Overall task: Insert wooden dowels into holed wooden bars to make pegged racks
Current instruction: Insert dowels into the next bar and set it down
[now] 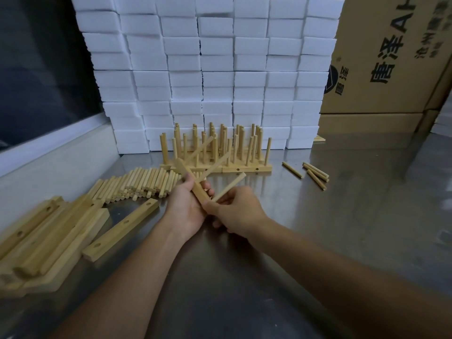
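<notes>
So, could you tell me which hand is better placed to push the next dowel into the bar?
The right hand: it already pinches a loose dowel beside the bar, while the left hand grips that bar, which already carries two dowels.

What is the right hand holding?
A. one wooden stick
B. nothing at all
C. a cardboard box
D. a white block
A: the right hand pinches one dowel, its far end pointing up and away, beside the bar that the left hand grips.
</notes>
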